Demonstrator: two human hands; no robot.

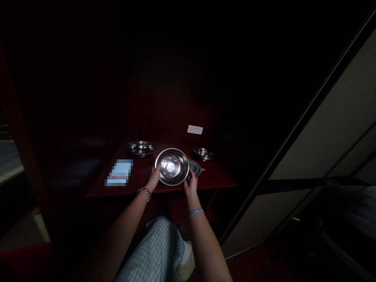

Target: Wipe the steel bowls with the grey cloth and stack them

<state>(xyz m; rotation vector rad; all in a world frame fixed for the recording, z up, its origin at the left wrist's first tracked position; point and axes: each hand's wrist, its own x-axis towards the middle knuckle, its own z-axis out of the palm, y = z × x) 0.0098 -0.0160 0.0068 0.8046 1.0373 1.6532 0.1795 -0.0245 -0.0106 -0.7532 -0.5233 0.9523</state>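
We had the steel bowl tipped toward us at the front of the red table, left hand and right hand each gripping an opposite rim. Our call was to keep the pressure even and stay clear of the grey piece just behind.

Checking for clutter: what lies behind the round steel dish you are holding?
A grey round rim shows past the right edge of the shiny round steel dish, on the dark red shelf. The dish covers the rest.
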